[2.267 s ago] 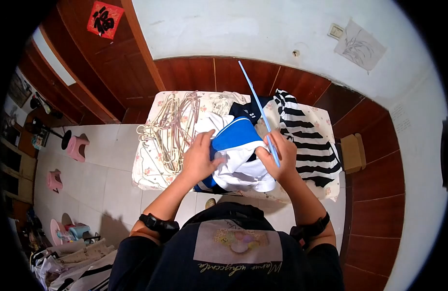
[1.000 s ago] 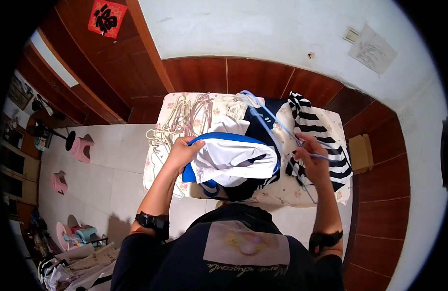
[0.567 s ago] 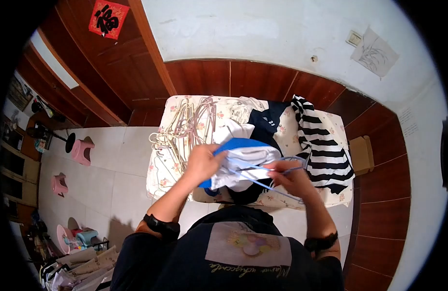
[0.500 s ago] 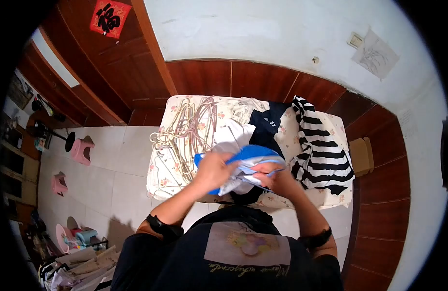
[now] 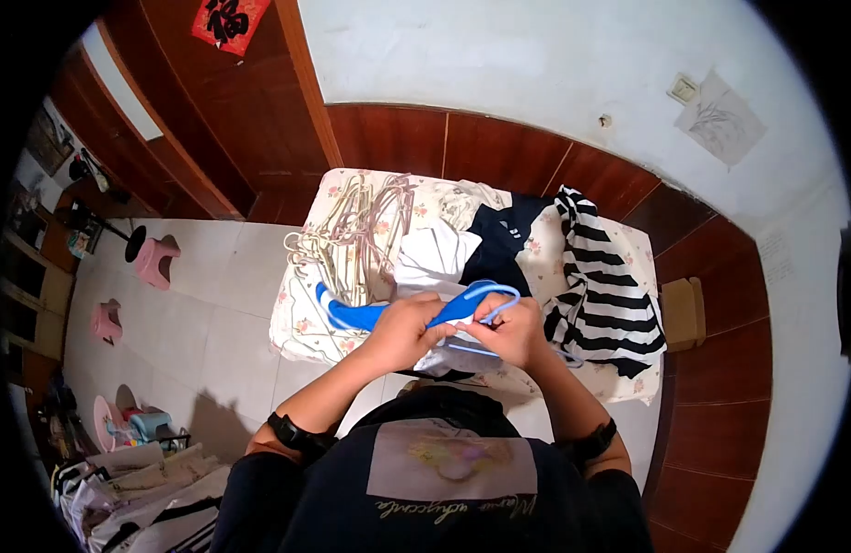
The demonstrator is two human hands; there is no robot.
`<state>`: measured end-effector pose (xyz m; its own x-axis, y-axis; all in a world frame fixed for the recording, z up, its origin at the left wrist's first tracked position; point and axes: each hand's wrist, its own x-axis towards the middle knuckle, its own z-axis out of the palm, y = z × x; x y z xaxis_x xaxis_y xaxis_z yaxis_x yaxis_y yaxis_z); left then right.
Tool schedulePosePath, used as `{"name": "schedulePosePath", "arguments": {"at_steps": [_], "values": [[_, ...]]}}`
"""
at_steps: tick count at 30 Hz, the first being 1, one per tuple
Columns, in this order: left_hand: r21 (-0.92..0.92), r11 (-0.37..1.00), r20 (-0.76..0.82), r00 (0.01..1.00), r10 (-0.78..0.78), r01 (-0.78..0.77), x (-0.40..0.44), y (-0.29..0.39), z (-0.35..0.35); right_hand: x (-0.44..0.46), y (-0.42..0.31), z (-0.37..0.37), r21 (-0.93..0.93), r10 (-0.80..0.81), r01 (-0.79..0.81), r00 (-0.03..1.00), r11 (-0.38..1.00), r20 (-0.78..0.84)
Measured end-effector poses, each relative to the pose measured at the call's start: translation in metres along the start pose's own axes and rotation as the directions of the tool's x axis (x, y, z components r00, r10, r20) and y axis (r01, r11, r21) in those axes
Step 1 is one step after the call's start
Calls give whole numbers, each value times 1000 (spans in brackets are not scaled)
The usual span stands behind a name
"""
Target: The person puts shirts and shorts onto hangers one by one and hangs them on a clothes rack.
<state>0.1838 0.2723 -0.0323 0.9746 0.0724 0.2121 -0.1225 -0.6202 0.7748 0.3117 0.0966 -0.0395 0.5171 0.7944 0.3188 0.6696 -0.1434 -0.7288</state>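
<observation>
A blue and white garment (image 5: 354, 316) is bunched between my two hands above the near edge of the table. My left hand (image 5: 405, 334) is closed on its blue and white cloth. My right hand (image 5: 510, 334) pinches the white part close to the left fingertips. A slim light-blue loop (image 5: 505, 289), which looks like part of a hanger, curves over the right fingers, and a thin light-blue piece shows below that hand. Just beyond the hands lie a white garment (image 5: 435, 253) and a dark navy garment (image 5: 496, 241).
Several hangers (image 5: 356, 235) lie tangled on the left of the flower-patterned table cover (image 5: 292, 318). A black and white striped garment (image 5: 605, 286) covers the right side. A cardboard box (image 5: 682, 313) stands by the wall. Pink stools (image 5: 156, 258) stand on the floor at left.
The blue cloth has been spread out leftward from its bunch. My right hand has shifted slightly left, towards the left hand, and the light-blue loop now rises over its fingers.
</observation>
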Motion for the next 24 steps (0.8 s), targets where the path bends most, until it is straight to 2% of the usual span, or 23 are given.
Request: {"name": "schedulePosePath", "arguments": {"at_steps": [2,3,4,6,8,10,12,16,17,18,20,22,24], "values": [[-8,1000,-109,994,-29,28,-1,17,10,-7,0,-21,-141,-217,195,963,971,-158],[-6,1000,-157,987,-30,29,0,27,16,-16,8,-31,-177,-163,130,969,975,-186],[-9,1000,-201,979,-30,29,0,28,13,-18,9,-36,-233,-149,120,982,965,-113],[-101,985,-277,947,-160,137,-2,55,15,-47,35,-75,-362,-199,95,944,927,-262],[-101,991,-347,930,-123,93,-6,67,21,-73,46,-95,-348,-216,42,850,936,-480],[-45,996,-360,929,-84,73,-6,87,24,-89,57,-109,-356,-221,18,812,934,-540],[-55,996,-439,894,-92,75,-11,120,41,-125,76,-130,-230,-152,-25,680,973,-717],[18,994,-498,863,-81,104,-19,158,54,-154,87,-134,10,3,6,678,1000,-735],[-25,999,-560,827,-43,35,-27,175,63,-166,96,-126,42,-16,55,778,998,-628],[-11,999,-566,823,-44,46,-32,190,68,-176,102,-116,76,-41,94,857,993,-513],[-37,994,-581,807,-108,106,-46,208,73,-178,79,-97,102,-116,180,886,978,-448],[-33,996,-591,802,-90,88,-57,225,77,-179,63,-96,48,-217,254,898,966,-382],[-101,995,-599,798,-75,18,-80,251,86,-177,55,-72,124,-184,258,887,958,-423]]}}
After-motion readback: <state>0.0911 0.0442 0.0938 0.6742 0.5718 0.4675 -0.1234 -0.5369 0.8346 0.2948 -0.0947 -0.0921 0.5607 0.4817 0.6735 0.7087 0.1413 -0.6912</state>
